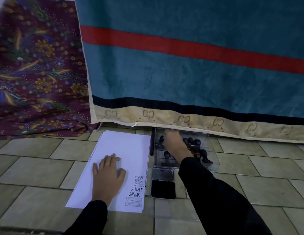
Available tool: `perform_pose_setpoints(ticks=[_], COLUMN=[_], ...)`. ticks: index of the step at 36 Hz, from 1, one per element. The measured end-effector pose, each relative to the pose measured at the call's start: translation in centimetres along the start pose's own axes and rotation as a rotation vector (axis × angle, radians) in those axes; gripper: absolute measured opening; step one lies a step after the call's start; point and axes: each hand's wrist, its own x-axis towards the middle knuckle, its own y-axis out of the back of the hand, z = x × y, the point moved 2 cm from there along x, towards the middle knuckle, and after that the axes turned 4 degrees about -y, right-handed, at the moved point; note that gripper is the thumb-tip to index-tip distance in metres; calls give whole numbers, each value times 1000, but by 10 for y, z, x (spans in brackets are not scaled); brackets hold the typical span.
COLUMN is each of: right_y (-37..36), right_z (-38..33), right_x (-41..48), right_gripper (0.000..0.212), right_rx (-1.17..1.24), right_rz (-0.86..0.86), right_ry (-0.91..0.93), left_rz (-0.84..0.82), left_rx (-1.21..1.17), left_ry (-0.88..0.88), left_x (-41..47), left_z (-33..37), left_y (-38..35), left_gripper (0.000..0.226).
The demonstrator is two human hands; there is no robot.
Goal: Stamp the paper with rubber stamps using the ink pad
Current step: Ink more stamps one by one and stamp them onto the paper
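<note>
A stack of white paper lies on the tiled floor, with several black stamp prints such as "SAMPLE" and "AIR MAIL" along its right edge. My left hand presses flat on the paper, fingers spread. An open black ink pad sits just right of the paper, its lid folded back. Behind it stands a clear plastic box holding several black-handled rubber stamps. My right hand reaches into the box among the stamps; its fingers are hidden and blurred, so its grip is unclear.
A teal blanket with a red stripe and beige border hangs just behind the box. A maroon floral cloth lies at the left. Beige floor tiles surround the paper. A clear box lid lies flat near the ink pad.
</note>
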Motion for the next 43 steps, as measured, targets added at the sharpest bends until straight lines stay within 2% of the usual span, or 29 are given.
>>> perform_pose_setpoints(ticks=[2,5,9,13,18,20,23,26,28,31,34,38,43], right_y=[-9,-21,-24,-17,-8,-3,11,27,32,29,20,6,-3], right_z=[-2,-2,-4,-7,-10,-9,-6,0,4,12,17,18,16], right_x=[6,11,16,18,7,2,-14,-43,-68,-104,-135,-161,-172], right_gripper=[28,32,36,26,10,14,33,26,21,20,28,21,23], right_rx=[-44,16,42,95,404,497,627,646,642,626,629,582,549], right_rz=[-66,-169,-207,-63,53,97,206,356,371,299,207,155,123], right_ry=[-57,-160,-196,-182,-67,-53,-3,97,126,121,125,190,225], left_rz=[0,0,9,12,12,22,40,53,50,39,62,87,-110], left_rx=[1,-3,-5,2,-21,-78,-203,-350,-468,-584,-459,-225,-209], left_ry=[1,-3,-2,-6,-4,12,44,100,154,202,127,-188,-478], left_x=[0,0,0,1,2,3,5,7,9,11,8,-7,-28], left_z=[0,0,-1,-1,-4,-7,-10,-10,-9,-10,-6,13,48], left_y=[0,0,1,0,0,1,4,7,11,17,18,15,1], left_gripper=[40,39,39,38,39,38,36,32,29,22,25,29,63])
